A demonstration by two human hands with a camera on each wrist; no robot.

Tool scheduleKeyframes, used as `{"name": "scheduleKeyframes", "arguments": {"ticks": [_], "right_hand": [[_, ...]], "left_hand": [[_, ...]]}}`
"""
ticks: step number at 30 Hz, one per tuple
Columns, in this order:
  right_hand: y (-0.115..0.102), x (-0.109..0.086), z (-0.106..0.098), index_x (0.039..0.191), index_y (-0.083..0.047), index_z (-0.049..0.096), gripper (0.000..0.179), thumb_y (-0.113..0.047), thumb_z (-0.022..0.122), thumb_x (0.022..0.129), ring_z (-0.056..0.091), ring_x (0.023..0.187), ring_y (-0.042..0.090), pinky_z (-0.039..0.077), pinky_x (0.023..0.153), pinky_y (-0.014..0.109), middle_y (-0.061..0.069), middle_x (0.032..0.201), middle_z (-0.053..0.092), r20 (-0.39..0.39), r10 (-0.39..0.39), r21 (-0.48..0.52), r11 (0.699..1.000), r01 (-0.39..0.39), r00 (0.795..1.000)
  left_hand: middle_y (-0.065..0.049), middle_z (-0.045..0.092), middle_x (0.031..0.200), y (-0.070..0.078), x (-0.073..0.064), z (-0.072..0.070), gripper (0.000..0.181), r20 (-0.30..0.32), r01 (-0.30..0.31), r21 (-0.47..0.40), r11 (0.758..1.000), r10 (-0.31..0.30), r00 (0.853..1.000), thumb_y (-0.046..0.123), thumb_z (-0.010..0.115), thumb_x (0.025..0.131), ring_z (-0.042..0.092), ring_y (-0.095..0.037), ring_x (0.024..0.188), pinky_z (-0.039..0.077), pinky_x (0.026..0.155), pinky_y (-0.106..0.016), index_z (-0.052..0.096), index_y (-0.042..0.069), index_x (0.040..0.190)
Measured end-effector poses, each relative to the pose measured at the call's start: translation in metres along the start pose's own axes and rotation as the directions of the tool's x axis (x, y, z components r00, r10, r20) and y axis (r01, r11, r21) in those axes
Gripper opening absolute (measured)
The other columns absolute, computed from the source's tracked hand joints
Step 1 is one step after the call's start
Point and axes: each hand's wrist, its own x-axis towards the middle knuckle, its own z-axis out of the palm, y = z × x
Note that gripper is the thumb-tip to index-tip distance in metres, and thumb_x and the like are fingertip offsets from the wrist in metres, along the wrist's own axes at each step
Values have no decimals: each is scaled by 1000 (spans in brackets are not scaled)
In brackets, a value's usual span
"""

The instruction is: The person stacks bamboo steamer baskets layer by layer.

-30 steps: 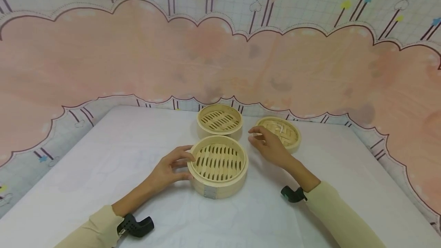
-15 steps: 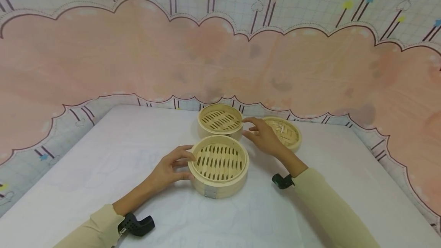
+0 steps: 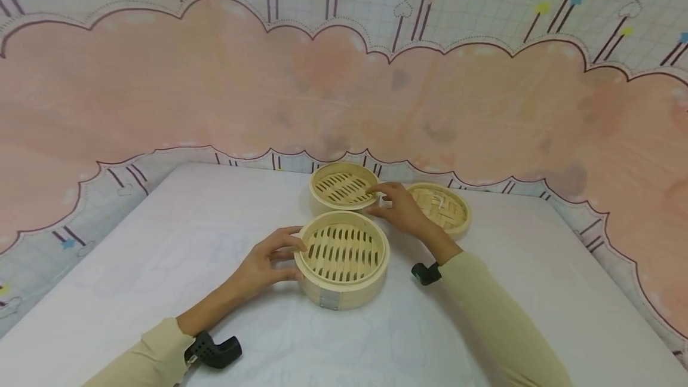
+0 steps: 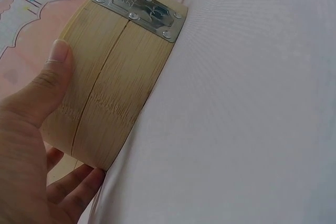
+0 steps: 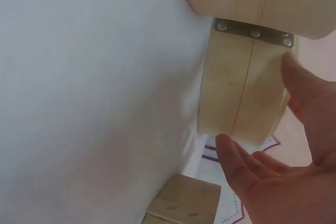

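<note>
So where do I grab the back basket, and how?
I'd pinch the right wall of the back basket, coming from your right: thumb outside, fingers over the rim. It's round and open on top, so that edge looks easy to hold, and the front basket crowds its near side.

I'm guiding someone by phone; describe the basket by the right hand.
On the white table, look toward the patterned backdrop. The rear basket sits left of the woven lid, behind the front basket. Of the two slatted baskets, it's the farther.
</note>
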Motion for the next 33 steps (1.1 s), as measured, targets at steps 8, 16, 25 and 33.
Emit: {"name": "scheduleKeyframes", "arguments": {"ticks": [8, 16, 25, 33], "right_hand": [[5, 6, 8, 116, -6, 61, 37, -21, 74, 85, 51, 115, 38, 48, 96, 45, 22, 133, 48, 8, 8, -39, 999, -7, 1000], [9, 7, 11, 110, -2, 63, 29, -14, 72, 86, 48, 120, 32, 46, 100, 40, 16, 123, 57, -37, -22, 35, 999, 23, 999], [6, 8, 11, 106, -5, 64, 27, -16, 74, 84, 49, 120, 29, 45, 100, 40, 11, 117, 61, -72, -21, 44, 999, 24, 997], [-1, 7, 11, 104, -6, 64, 27, -19, 75, 82, 54, 117, 29, 45, 99, 42, 10, 114, 63, -118, -44, 20, 999, 47, 992]], "left_hand": [[-15, 44, 139, -1, -1, 0, 45, -3, -14, -5, 1000, 14, 1000, 3, 81, 74, 40, -33, 130, 49, 95, -42, 60, 10, 113], [-16, 44, 139, -1, 0, -1, 45, -1, -22, -7, 1000, 22, 1000, 2, 81, 73, 40, -34, 129, 49, 95, -42, 60, 10, 113], [-15, 45, 139, 3, 1, -2, 45, -1, -6, 2, 1000, 6, 1000, 4, 81, 74, 40, -34, 129, 49, 95, -43, 60, 11, 112], [-16, 45, 139, 4, 2, -2, 45, -4, -12, 3, 1000, 12, 1000, 3, 81, 73, 41, -34, 129, 49, 95, -43, 60, 12, 112]]}}
